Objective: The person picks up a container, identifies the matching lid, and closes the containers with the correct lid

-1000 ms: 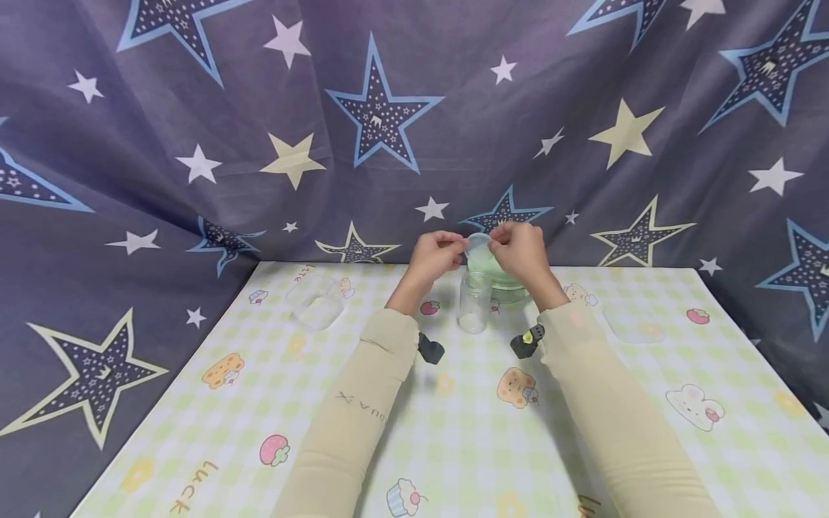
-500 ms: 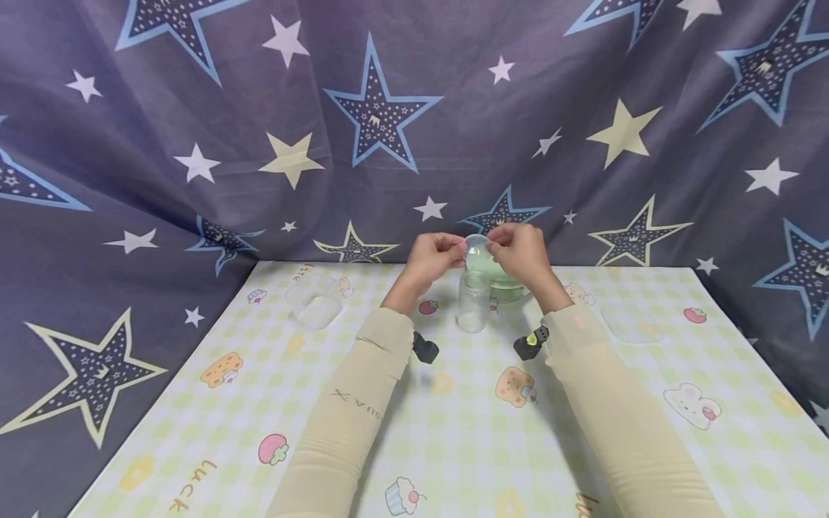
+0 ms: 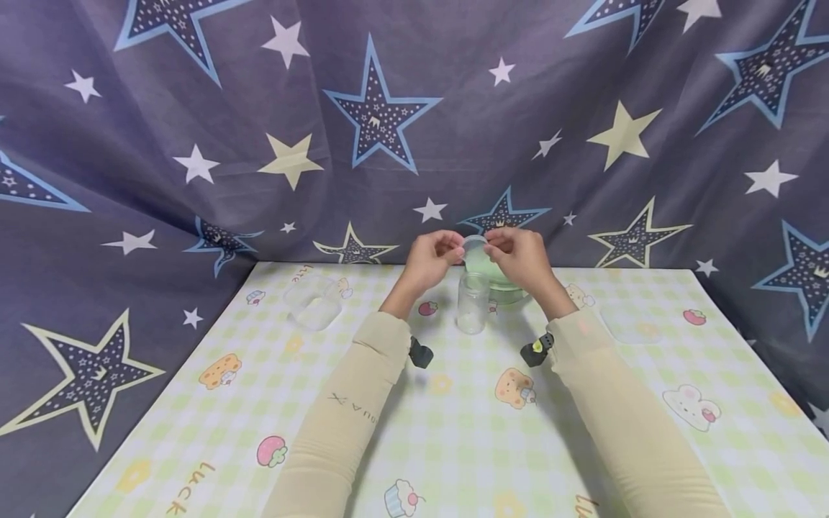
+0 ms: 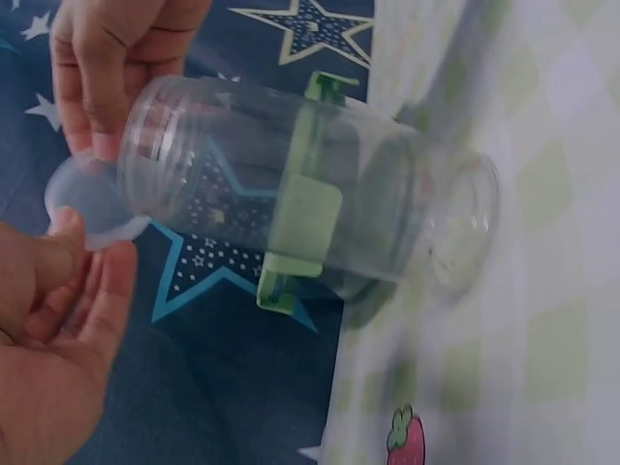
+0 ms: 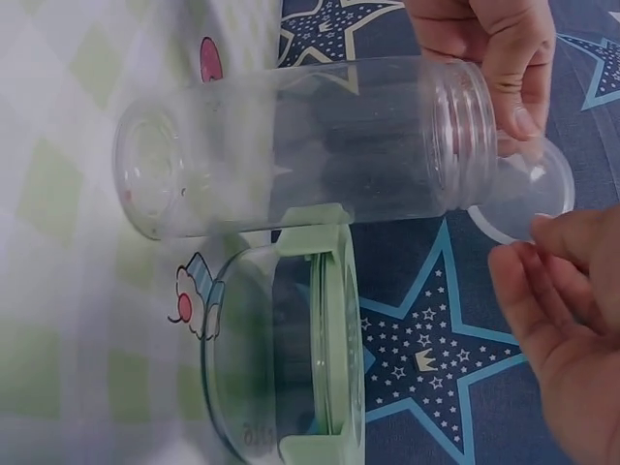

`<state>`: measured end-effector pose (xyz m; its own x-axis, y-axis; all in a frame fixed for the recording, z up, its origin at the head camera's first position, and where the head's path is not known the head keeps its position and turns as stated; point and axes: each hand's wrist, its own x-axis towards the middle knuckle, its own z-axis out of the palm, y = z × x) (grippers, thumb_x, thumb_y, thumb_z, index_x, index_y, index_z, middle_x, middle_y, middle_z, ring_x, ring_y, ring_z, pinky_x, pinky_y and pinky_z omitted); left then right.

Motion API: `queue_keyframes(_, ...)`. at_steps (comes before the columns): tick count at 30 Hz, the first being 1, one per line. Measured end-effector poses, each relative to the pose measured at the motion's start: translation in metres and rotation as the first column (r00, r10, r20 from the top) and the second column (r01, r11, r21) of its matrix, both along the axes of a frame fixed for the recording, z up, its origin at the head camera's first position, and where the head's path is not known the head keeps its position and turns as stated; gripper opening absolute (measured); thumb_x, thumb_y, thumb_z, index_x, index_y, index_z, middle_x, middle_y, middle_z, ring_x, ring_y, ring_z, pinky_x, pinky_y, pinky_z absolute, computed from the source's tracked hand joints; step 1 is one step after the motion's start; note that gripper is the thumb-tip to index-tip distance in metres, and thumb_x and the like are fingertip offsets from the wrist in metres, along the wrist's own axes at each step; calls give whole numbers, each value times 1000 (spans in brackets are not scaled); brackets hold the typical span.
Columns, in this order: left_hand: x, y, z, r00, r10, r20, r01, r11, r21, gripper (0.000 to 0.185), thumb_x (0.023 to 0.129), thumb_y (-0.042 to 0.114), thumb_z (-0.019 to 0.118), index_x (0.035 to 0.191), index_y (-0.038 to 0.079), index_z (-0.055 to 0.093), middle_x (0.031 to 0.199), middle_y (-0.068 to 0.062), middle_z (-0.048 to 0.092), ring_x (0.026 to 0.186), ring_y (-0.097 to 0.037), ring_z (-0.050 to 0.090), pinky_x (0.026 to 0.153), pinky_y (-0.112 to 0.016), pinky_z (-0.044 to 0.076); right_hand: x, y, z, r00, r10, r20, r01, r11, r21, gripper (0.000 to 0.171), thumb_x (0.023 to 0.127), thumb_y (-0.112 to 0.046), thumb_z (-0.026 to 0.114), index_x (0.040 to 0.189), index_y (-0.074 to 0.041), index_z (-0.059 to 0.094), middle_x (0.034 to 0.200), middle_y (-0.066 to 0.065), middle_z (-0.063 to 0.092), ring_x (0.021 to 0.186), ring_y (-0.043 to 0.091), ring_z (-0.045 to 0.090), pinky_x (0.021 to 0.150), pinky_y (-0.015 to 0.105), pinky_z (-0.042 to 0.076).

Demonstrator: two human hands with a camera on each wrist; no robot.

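Observation:
My left hand and right hand pinch opposite edges of a translucent round lid. They hold it tilted, just above and beyond the mouth of a clear plastic jar. This jar stands upright and uncapped on the table. In the left wrist view the lid sits between both hands' fingertips, right beside the jar's threaded neck. Behind the jar is a glass food container with a green clip-on lid, partly hidden by the jar and right hand in the head view.
A clear square tub lies at the left back of the table, and a flat clear lid at the right back. The patterned cloth covers the table. A star-printed curtain hangs directly behind its back edge.
Both hands keep their pinch on the lid. It has tipped a little flatter toward the jar's mouth, and the wrists have spread slightly outward. The jar and containers have stayed put.

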<state>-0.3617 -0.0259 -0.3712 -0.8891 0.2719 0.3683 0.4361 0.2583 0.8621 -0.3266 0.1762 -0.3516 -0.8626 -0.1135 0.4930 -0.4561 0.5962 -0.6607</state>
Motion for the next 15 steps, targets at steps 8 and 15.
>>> queue_keyframes(8,0,-5,-5,956,-36,-290,15,997,-73,12,93,4,72,105,2,72,101,-8,70,91,-17,69,83,-23,58,2,5,-8,987,47,-153,-46,999,7,14,91,-2,77,103,1,75,93,14,76,80,25,74,71,29,61)
queue_keyframes(15,0,-10,-4,860,-89,-503,-3,984,-179,10,96,6,69,105,2,72,110,-9,69,98,-17,67,85,-21,57,3,9,-11,980,114,-163,-117,993,-9,14,90,-1,78,104,0,74,94,12,75,82,24,74,72,22,60)
